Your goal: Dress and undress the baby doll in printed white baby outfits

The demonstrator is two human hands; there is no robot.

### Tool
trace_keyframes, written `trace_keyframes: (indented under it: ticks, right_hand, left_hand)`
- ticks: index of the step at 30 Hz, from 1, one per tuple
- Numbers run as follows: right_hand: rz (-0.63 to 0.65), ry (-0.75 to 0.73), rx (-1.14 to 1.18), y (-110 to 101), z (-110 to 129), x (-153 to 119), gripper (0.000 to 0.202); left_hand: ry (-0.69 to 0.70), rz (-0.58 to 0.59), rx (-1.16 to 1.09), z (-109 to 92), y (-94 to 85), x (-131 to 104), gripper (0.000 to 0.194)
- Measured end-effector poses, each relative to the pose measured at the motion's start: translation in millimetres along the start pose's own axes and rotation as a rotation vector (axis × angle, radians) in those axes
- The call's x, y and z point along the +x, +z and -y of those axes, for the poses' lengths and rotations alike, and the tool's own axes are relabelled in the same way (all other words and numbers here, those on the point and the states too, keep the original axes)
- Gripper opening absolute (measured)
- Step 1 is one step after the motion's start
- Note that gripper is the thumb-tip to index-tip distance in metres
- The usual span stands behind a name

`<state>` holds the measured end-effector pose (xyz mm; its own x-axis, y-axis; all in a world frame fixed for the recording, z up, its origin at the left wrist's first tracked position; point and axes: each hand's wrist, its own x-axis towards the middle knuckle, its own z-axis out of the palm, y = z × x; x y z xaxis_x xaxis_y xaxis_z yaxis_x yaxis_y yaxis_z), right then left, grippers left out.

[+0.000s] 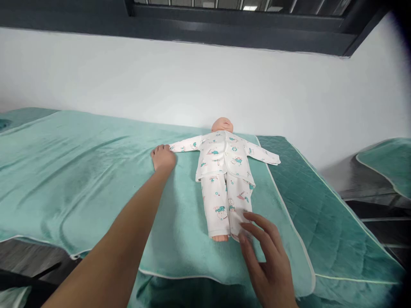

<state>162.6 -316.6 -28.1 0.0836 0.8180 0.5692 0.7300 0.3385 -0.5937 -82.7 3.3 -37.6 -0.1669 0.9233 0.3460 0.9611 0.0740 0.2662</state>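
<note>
A baby doll (222, 124) lies on its back on a light green blanket (180, 252), its head toward the wall. It wears a white printed shirt (221, 154) with both sleeves spread sideways and white printed trousers (215, 205). One bare foot (220, 238) shows at the left trouser leg. My left hand (163, 157) rests at the cuff of the left sleeve, fingers curled; whether it grips the cuff is hidden. My right hand (268, 252) is beside the lower end of the right trouser leg, its fingers apart and holding nothing.
A white wall (144, 81) rises behind the bed, under a dark window frame (224, 28). Darker green quilted bedding (308, 205) lies to the right. Another green-covered surface (390, 164) stands at the far right. Grey floor (28, 254) shows at the lower left.
</note>
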Motion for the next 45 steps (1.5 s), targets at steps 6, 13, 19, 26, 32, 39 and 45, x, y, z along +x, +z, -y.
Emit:
trace_keyframes:
  ticks: [6,13,19,26,32,39,45]
  right_hand:
    - [-0.004,-0.116,-0.177,-0.2,-8.6,71.6,0.031]
    - [0.198,-0.273,-0.488,24.1,-20.9,147.5,0.023]
    - [0.148,-0.329,-0.444,26.6,-27.8,152.8,0.016]
    - [0.102,-0.335,-0.382,23.5,-34.7,135.1,0.012]
    - [0.040,-0.344,-0.404,21.9,-36.2,130.8,0.010]
    - [0.013,-0.180,-0.414,30.4,-41.8,125.8,0.023]
    - [-0.023,-0.097,-0.250,29.1,-33.7,129.1,0.026]
  left_hand:
    - [0.010,-0.015,0.018,-0.3,-1.3,-0.4,0.039]
    - [0.003,-0.027,0.023,0.5,-0.5,-0.1,0.038]
    - [0.006,-0.047,0.007,1.7,1.9,-0.5,0.036]
    - [-0.027,-0.056,-0.023,1.4,3.8,0.3,0.042]
    - [-0.054,-0.050,-0.015,0.9,3.6,1.7,0.049]
    - [0.005,-0.024,-0.010,3.2,2.5,0.6,0.056]
    - [0.005,0.008,0.030,1.6,-2.1,-1.4,0.055]
